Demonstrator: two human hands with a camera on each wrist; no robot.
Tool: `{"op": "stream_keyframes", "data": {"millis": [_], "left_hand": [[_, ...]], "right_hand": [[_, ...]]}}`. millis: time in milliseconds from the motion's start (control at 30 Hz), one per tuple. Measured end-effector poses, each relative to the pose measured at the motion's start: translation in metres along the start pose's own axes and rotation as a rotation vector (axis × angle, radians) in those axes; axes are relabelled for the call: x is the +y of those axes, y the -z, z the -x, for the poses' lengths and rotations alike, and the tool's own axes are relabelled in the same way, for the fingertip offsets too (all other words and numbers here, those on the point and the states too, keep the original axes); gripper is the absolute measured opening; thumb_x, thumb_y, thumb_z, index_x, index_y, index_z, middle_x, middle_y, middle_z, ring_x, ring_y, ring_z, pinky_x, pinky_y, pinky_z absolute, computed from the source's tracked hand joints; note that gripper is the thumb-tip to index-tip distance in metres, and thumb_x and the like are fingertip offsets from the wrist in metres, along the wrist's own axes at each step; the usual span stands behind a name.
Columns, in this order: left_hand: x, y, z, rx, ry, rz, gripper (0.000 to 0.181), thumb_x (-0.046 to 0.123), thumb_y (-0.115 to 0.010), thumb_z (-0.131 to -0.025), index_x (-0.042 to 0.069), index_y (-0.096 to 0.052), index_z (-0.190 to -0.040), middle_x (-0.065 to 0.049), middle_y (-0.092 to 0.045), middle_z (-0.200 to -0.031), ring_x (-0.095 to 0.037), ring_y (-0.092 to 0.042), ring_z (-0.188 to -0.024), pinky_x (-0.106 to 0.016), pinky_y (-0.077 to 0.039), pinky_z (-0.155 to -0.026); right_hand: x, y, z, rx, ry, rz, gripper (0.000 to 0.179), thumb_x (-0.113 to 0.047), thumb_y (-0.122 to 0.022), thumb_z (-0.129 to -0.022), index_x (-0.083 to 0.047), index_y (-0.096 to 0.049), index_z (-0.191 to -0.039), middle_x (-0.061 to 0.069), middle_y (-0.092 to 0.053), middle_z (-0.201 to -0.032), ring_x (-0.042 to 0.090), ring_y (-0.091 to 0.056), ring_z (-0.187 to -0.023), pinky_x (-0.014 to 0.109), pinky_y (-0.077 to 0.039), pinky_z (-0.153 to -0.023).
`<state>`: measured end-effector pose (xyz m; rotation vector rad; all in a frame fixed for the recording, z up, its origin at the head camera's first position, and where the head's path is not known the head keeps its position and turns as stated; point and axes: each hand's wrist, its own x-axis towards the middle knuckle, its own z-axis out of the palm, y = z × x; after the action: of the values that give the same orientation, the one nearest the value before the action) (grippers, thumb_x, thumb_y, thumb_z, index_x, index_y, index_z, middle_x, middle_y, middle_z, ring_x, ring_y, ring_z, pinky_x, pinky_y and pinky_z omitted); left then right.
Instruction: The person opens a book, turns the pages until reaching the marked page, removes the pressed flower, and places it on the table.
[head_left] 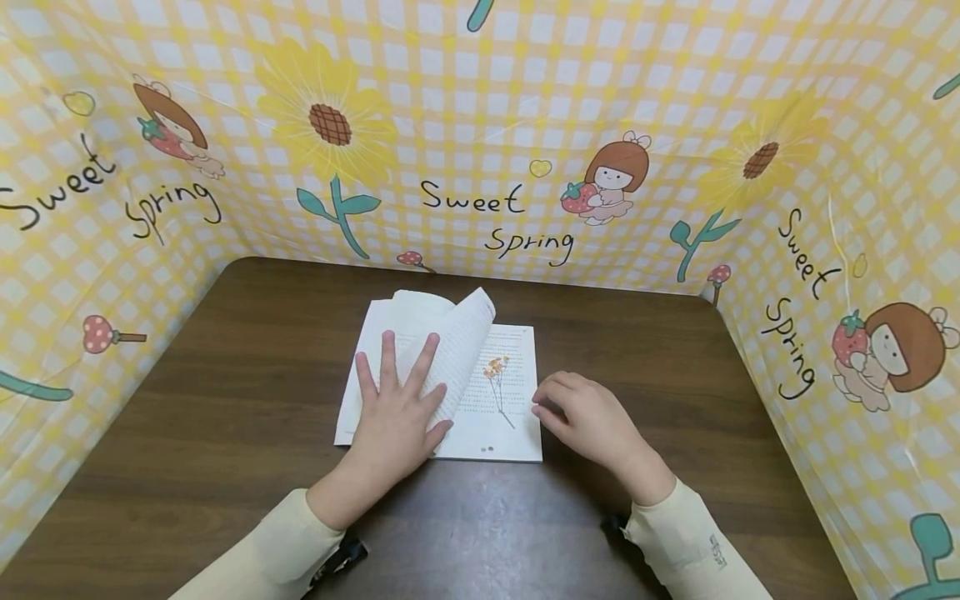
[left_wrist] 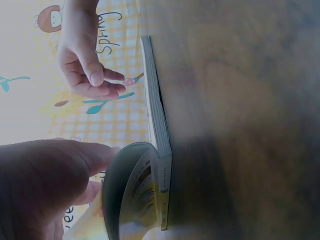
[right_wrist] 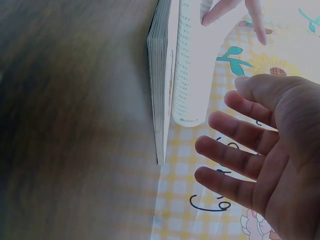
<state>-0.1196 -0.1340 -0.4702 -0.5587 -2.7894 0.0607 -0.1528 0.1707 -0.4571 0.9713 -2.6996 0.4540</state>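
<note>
An open book (head_left: pixel 517 437) lies on the brown table. My left hand (head_left: pixel 397 412) rests with fingers spread on its left-side pages, and one curled page (head_left: pixel 463 350) bulges up beside the thumb and index finger. On the right page lies a thin sprig of small orange flowers (head_left: pixel 497 371), its stems pointing toward the lower right. My right hand (head_left: pixel 592 417) is just off the book's right edge with loosely bent fingers and nothing in them. In the right wrist view the fingers of the right hand (right_wrist: pixel 270 145) are apart, above the level of the page block (right_wrist: pixel 159 75).
The wooden table (head_left: pixel 225 433) extends around the book on all sides. A yellow checked cloth (head_left: pixel 480 108) with flowers, cartoon figures and lettering stands as walls at the back, left and right. Dark straps (head_left: pixel 341 560) show at both sleeve cuffs.
</note>
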Motion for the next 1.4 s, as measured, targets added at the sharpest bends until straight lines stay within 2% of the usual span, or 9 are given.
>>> {"op": "stream_keyframes", "data": {"millis": [333, 500, 633, 733, 800, 967, 1067, 1200, 1400], "left_hand": [[0.000, 0.002, 0.002, 0.052, 0.080, -0.024, 0.042, 0.051, -0.081, -0.081, 0.021, -0.080, -0.112, -0.009, 0.002, -0.174, -0.058, 0.015, -0.151, -0.082, 0.012, -0.108], [0.000, 0.001, 0.002, 0.018, 0.091, 0.014, 0.044, 0.053, -0.079, -0.083, 0.015, -0.078, -0.106, -0.014, -0.003, -0.173, -0.049, 0.007, -0.156, -0.076, 0.008, -0.115], [0.000, 0.001, 0.001, -0.003, 0.098, 0.082, 0.052, 0.052, -0.079, -0.085, 0.005, -0.071, -0.105, -0.024, -0.034, -0.162, -0.048, -0.027, -0.151, -0.069, -0.017, -0.119], [0.000, -0.001, 0.001, -0.005, 0.097, 0.123, 0.057, 0.047, -0.080, -0.086, -0.003, -0.064, -0.109, -0.028, -0.054, -0.141, -0.048, -0.050, -0.132, -0.062, -0.040, -0.108], [0.000, -0.002, 0.001, -0.003, 0.103, 0.135, 0.057, 0.044, -0.080, -0.086, -0.003, -0.060, -0.110, -0.028, -0.059, -0.130, -0.047, -0.058, -0.116, -0.057, -0.050, -0.097], [0.002, -0.002, 0.002, -0.033, 0.146, 0.144, 0.059, 0.042, -0.076, -0.089, 0.004, -0.061, -0.131, -0.027, -0.059, -0.132, -0.048, -0.063, -0.104, -0.055, -0.057, -0.080], [0.002, -0.002, 0.004, -0.068, 0.169, 0.143, 0.058, 0.046, -0.072, -0.091, 0.010, -0.063, -0.136, -0.027, -0.060, -0.133, -0.050, -0.064, -0.103, -0.057, -0.057, -0.078], [-0.002, -0.004, 0.003, -0.085, 0.175, 0.146, 0.060, 0.050, -0.072, -0.091, 0.006, -0.065, -0.131, -0.027, -0.060, -0.132, -0.049, -0.061, -0.111, -0.058, -0.055, -0.085], [-0.002, -0.007, 0.000, -0.099, 0.127, 0.184, 0.063, 0.046, -0.074, -0.091, -0.003, -0.064, -0.129, -0.026, -0.056, -0.141, -0.046, -0.054, -0.130, -0.057, -0.053, -0.096]], "right_hand": [[0.000, -0.002, 0.000, -0.009, -0.028, 0.004, 0.007, -0.027, -0.074, -0.095, -0.021, -0.073, -0.098, -0.007, -0.070, -0.101, 0.011, -0.066, -0.090, 0.034, -0.057, -0.079], [-0.001, -0.003, 0.000, -0.016, -0.062, -0.010, 0.007, -0.026, -0.074, -0.095, -0.020, -0.074, -0.098, -0.006, -0.071, -0.102, 0.013, -0.066, -0.092, 0.035, -0.057, -0.080], [-0.003, -0.004, 0.001, -0.022, -0.133, -0.046, 0.008, -0.027, -0.073, -0.095, -0.020, -0.074, -0.099, -0.006, -0.071, -0.104, 0.013, -0.067, -0.095, 0.036, -0.057, -0.082], [-0.005, -0.004, 0.001, -0.022, -0.187, -0.083, 0.008, -0.028, -0.073, -0.096, -0.021, -0.074, -0.100, -0.006, -0.071, -0.107, 0.014, -0.068, -0.098, 0.037, -0.057, -0.082], [-0.006, -0.005, 0.001, -0.022, -0.209, -0.100, 0.008, -0.029, -0.073, -0.096, -0.022, -0.074, -0.100, -0.007, -0.071, -0.107, 0.014, -0.068, -0.099, 0.038, -0.057, -0.082], [-0.008, -0.007, 0.001, -0.035, -0.245, -0.112, 0.009, -0.028, -0.074, -0.095, -0.021, -0.073, -0.101, -0.007, -0.070, -0.107, 0.014, -0.067, -0.099, 0.037, -0.056, -0.081], [-0.010, -0.007, -0.001, -0.035, -0.283, -0.154, 0.010, -0.027, -0.076, -0.094, -0.021, -0.075, -0.102, -0.006, -0.071, -0.107, 0.015, -0.067, -0.100, 0.038, -0.056, -0.083], [-0.013, -0.004, -0.006, 0.005, -0.338, -0.244, 0.013, -0.025, -0.078, -0.092, -0.018, -0.078, -0.102, -0.004, -0.072, -0.105, 0.019, -0.068, -0.098, 0.040, -0.056, -0.084], [-0.020, -0.009, -0.011, 0.024, -0.445, -0.373, 0.017, -0.025, -0.081, -0.089, -0.015, -0.080, -0.103, -0.006, -0.072, -0.100, 0.019, -0.068, -0.091, 0.036, -0.055, -0.081]]}}
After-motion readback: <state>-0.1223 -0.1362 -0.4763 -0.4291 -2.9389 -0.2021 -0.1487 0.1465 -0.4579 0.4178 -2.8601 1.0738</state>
